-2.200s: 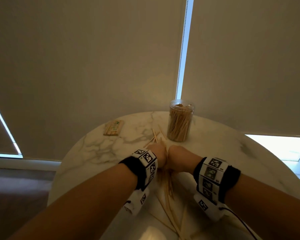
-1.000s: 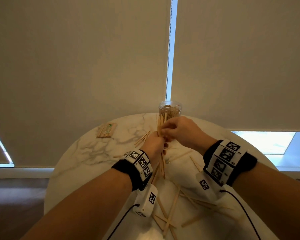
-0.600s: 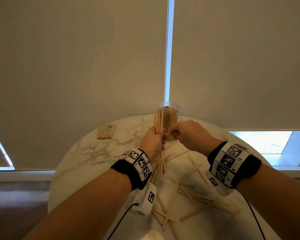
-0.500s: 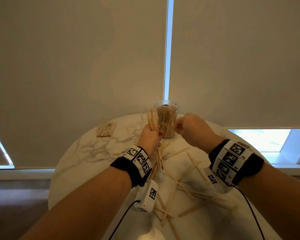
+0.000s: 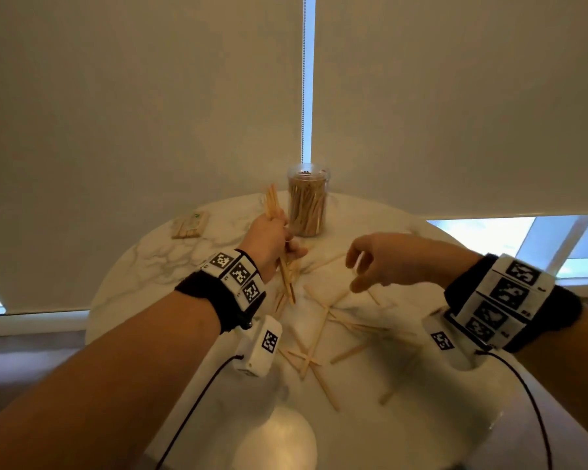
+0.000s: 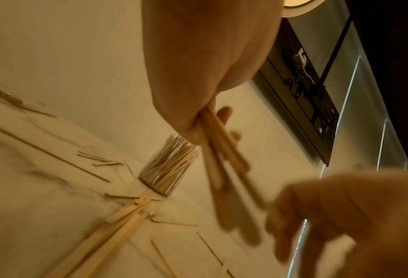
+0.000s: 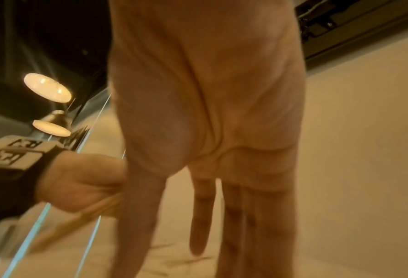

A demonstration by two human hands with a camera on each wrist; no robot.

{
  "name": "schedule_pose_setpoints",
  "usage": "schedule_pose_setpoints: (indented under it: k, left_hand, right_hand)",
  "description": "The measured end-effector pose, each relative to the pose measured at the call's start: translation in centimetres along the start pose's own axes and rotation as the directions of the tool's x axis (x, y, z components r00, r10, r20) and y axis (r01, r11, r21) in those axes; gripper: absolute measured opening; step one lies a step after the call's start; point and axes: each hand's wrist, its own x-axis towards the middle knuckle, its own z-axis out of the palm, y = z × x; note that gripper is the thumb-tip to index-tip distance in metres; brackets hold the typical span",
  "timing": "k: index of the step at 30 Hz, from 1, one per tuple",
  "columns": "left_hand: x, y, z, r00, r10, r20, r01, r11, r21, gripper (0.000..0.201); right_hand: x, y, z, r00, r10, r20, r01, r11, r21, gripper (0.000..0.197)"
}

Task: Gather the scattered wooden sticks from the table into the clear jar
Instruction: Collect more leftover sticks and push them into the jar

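My left hand (image 5: 274,239) grips a bundle of wooden sticks (image 5: 273,205) upright, just left of the clear jar (image 5: 307,201), which stands near the table's far edge packed with sticks. In the left wrist view the bundle of sticks (image 6: 224,159) juts from my left hand (image 6: 198,120), with the jar (image 6: 168,167) behind it. My right hand (image 5: 374,262) hovers to the right of the left hand, above the table, fingers relaxed and holding nothing. The right wrist view shows the right hand's fingers (image 7: 202,216) hanging straight down. Several loose sticks (image 5: 314,337) lie scattered on the marble table (image 5: 170,266).
A small flat pack of sticks (image 5: 189,225) lies at the table's far left. Roller blinds close off the window behind the table. The table's round edge curves close on both sides. A bright lamp reflection (image 5: 275,439) shows on the near tabletop.
My left hand lifted the bundle off the table and carried it up and left of the jar. My right hand let go of the bundle, drew back to the right and opened.
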Motion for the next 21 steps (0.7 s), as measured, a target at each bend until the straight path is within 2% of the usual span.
schedule_pose_setpoints:
  k: [2, 3, 6, 9, 12, 16, 19, 21]
  left_hand:
    - [-0.4, 0.1, -0.7, 1.0, -0.013, -0.022, 0.013, 1.0, -0.025, 0.03]
    - [-0.6, 0.1, -1.1, 0.999, -0.009, -0.032, 0.008, 1.0, -0.023, 0.03]
    - [-1.4, 0.0, -1.5, 0.999, 0.003, -0.052, -0.003, 1.0, -0.012, 0.031]
    - [-2.2, -0.2, -1.4, 0.999, -0.012, -0.048, 0.013, 1.0, 0.011, 0.03]
    - [-3.1, -0.3, -1.1, 0.999, -0.05, -0.019, 0.05, 0.999, 0.014, 0.031]
    - [-4.0, -0.2, -0.7, 0.998, -0.066, 0.006, 0.066, 0.997, 0.051, 0.031]
    - [-4.2, 0.0, -0.8, 0.997, -0.076, -0.001, 0.076, 0.996, 0.049, 0.031]
    - [-4.1, 0.1, -0.9, 0.997, -0.082, -0.008, 0.082, 0.996, 0.036, 0.031]
  right_hand:
    - [-1.8, 2.4, 0.9, 0.972, 0.12, 0.204, -0.067, 0.967, -0.247, 0.082]
    - [-2.6, 3.5, 1.4, 0.948, 0.179, 0.265, -0.086, 0.941, -0.329, 0.094]
    - [-4.4, 5.6, 3.5, 0.92, 0.247, 0.303, -0.091, 0.889, -0.448, 0.105]
    - [-5.2, 5.7, 4.9, 0.954, 0.157, 0.254, -0.043, 0.913, -0.405, 0.091]
    - [-4.7, 4.4, 5.8, 0.982, 0.005, 0.188, 0.058, 0.943, -0.328, 0.063]
    - [-2.9, 2.1, 7.1, 0.984, -0.156, 0.085, 0.175, 0.935, -0.31, 0.031]
    - [-1.7, 0.9, 7.3, 0.978, -0.198, 0.069, 0.209, 0.919, -0.335, 0.019]
    - [-1.4, 0.4, 7.2, 0.977, -0.2, 0.072, 0.212, 0.909, -0.358, 0.02]
